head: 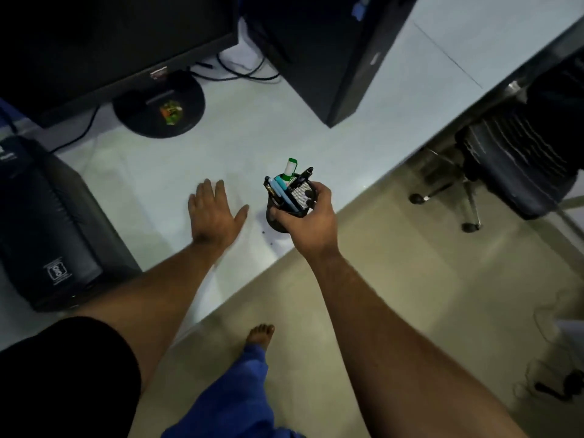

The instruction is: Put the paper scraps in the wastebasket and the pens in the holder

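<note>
A black mesh pen holder (275, 220) stands near the front edge of the white desk (259, 137). Several pens (284, 191) and a green-capped marker (290, 167) stick out of it. My right hand (311, 213) grips the holder from the right, fingers curled over its rim. My left hand (215, 211) lies flat on the desk to the left of the holder, fingers spread and straight. No paper scraps or wastebasket show in this view.
A monitor (104, 42) on a round stand (159, 110) sits at the back left. A black computer tower (328, 52) stands behind, and a black box (47, 222) sits at the left. An office chair (518, 165) is on the floor to the right.
</note>
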A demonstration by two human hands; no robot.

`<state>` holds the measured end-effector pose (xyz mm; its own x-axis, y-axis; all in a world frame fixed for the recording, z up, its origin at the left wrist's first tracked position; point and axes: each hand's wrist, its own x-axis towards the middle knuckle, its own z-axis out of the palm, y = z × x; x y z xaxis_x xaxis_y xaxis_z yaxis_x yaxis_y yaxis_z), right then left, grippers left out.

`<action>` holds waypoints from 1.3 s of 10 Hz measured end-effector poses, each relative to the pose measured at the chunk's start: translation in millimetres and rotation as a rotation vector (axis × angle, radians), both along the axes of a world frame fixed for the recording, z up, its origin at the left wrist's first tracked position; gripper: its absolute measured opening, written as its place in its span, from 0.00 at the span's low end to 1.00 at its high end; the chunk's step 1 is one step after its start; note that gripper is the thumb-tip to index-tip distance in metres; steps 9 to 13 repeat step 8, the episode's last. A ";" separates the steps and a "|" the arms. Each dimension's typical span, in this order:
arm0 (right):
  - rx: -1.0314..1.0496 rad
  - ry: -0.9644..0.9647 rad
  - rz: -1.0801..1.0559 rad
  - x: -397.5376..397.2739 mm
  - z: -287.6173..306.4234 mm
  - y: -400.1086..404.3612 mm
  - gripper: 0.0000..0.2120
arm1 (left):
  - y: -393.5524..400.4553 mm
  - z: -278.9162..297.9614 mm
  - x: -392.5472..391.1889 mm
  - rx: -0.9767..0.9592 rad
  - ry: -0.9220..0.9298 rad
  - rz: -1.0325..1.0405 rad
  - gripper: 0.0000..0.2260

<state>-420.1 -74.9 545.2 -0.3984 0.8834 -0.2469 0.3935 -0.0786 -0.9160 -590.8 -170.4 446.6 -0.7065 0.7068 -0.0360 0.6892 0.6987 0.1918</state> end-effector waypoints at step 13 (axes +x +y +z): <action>0.005 -0.146 0.149 -112.3 -35.9 17.7 0.48 | -5.8 -26.9 -15.7 -0.035 0.039 0.055 0.36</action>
